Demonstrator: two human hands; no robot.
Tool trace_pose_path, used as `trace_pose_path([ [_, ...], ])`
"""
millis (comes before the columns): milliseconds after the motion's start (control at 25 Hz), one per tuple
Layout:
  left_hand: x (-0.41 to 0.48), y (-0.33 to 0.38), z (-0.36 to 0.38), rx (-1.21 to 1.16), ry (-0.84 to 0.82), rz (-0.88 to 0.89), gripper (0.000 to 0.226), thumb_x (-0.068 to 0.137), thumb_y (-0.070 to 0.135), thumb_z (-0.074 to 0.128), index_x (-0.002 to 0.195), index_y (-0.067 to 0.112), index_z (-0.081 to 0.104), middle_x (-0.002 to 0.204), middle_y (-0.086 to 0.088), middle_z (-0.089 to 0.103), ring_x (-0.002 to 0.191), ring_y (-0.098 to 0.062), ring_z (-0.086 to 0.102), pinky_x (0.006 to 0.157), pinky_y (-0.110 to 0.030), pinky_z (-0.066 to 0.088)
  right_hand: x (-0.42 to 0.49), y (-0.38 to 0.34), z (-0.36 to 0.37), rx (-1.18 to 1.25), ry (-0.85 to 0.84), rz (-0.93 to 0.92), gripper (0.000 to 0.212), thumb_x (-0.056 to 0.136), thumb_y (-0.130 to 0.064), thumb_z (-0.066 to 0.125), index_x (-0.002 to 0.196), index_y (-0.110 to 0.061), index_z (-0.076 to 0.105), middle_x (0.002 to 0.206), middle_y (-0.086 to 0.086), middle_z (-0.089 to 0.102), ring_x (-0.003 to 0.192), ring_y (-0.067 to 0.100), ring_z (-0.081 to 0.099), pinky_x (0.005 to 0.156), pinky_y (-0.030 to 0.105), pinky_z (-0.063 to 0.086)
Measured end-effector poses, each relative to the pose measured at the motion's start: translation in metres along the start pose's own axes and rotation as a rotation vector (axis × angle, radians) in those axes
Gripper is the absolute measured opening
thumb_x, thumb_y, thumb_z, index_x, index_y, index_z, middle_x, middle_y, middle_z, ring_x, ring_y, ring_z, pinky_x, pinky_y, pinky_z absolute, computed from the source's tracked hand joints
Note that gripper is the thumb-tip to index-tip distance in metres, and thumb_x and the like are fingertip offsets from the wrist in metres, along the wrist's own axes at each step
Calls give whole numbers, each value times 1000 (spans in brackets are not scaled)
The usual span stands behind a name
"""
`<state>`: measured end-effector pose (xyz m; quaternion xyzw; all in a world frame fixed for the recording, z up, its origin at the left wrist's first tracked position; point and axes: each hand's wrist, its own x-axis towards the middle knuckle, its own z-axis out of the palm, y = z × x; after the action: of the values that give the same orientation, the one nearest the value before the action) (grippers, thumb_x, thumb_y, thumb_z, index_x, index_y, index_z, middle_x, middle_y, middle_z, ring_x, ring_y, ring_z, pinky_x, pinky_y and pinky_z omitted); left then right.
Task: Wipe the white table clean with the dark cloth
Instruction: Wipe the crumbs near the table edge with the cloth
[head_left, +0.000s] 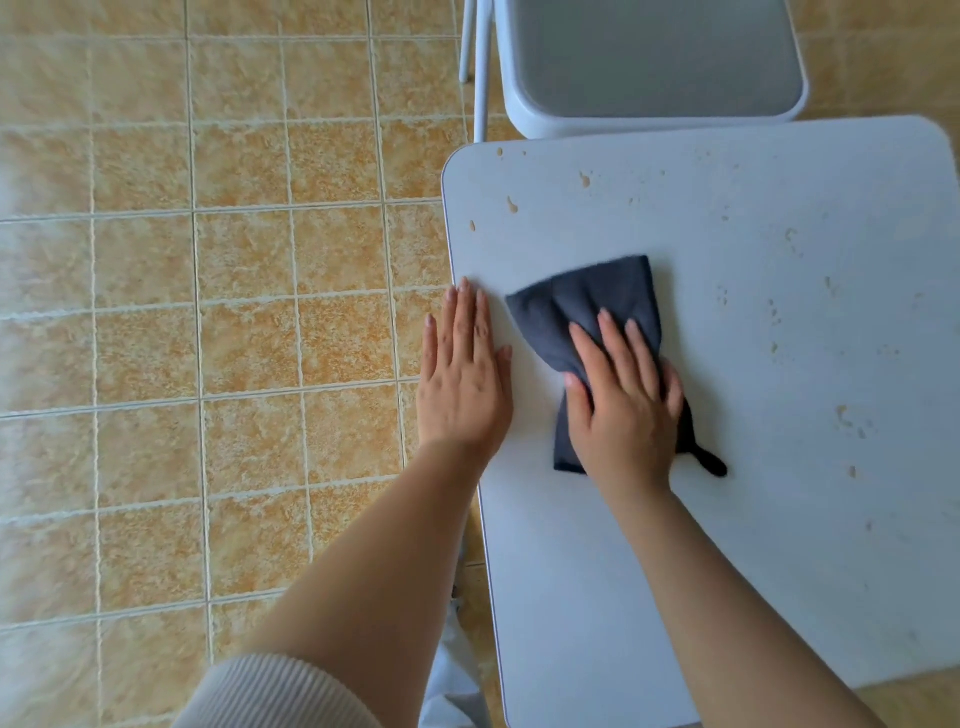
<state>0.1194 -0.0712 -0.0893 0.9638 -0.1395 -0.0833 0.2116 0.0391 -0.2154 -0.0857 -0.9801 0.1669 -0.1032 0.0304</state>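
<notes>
The white table (779, 364) fills the right half of the view and carries several brownish spots and smears, mostly toward its far and right parts. A dark grey cloth (587, 306) lies bunched on the table's left-middle area. My right hand (623, 400) presses flat on the cloth's near part, fingers spread, thumb curled over the cloth's left edge. My left hand (462, 379) lies flat, palm down, on the table's left edge beside the cloth, holding nothing.
A grey-seated chair with a white frame (654, 62) stands at the table's far side. Tan tiled floor (208, 312) spreads to the left. The table's left edge (452, 249) runs just under my left hand.
</notes>
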Motion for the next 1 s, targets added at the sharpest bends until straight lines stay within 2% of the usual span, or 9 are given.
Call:
trace_pose_path([
  [200,22,21,10,-120,92,-181,56,103,29,21,154,8,9,162,-5,6,149,-17,-2,121,-36,0,40,27,8,-21,-2,339,42,100,-38,43,141,-28,51,155,-2,41,145,22,35,107,51,32],
  [320,22,20,13,-147,109,-185,56,103,28,22,154,9,9,162,-4,6,149,-16,-1,121,-35,0,104,10,23,40,2,429,45,97,-38,44,141,-29,50,157,-1,38,147,22,31,109,56,27],
  [400,22,21,13,-156,111,-197,56,103,28,23,154,10,7,162,-3,5,149,-14,-2,121,-34,-1,129,-13,33,59,-8,347,45,96,-38,45,140,-30,52,156,0,40,146,22,34,108,56,28],
  [560,23,20,14,-154,105,-211,57,103,30,24,154,9,7,162,-4,2,149,-15,-2,121,-33,-1,107,-19,30,43,-20,-47,41,100,-38,46,139,-31,53,153,-3,44,144,20,38,109,51,32],
  [600,23,19,14,-158,101,-208,57,103,30,24,154,9,6,162,-4,1,149,-14,-3,121,-33,0,95,-9,25,46,-13,-88,40,101,-38,46,139,-31,53,154,-3,44,144,19,38,109,49,32],
  [720,24,18,15,-177,93,-199,57,104,28,26,154,9,6,162,-5,2,149,-14,-3,121,-34,1,77,17,18,-1,-8,70,41,102,-39,44,141,-31,51,154,-5,42,145,19,36,108,48,33],
  [840,24,17,14,-169,88,-195,57,103,26,28,153,7,8,162,-7,4,149,-16,-1,121,-34,2,119,12,27,-5,5,275,44,98,-40,43,140,-31,51,155,-4,42,145,21,35,108,51,31],
  [920,24,16,15,-169,87,-191,57,103,27,27,153,7,8,162,-7,4,149,-17,0,121,-34,2,160,-4,35,45,-23,290,46,96,-39,42,141,-32,51,156,-3,40,146,21,33,110,53,28],
  [1000,25,15,15,-176,91,-191,56,103,27,25,153,6,9,162,-8,5,149,-17,1,121,-33,1,186,-28,44,75,-61,167,47,94,-39,43,140,-33,51,156,-3,40,146,21,33,111,54,25],
])
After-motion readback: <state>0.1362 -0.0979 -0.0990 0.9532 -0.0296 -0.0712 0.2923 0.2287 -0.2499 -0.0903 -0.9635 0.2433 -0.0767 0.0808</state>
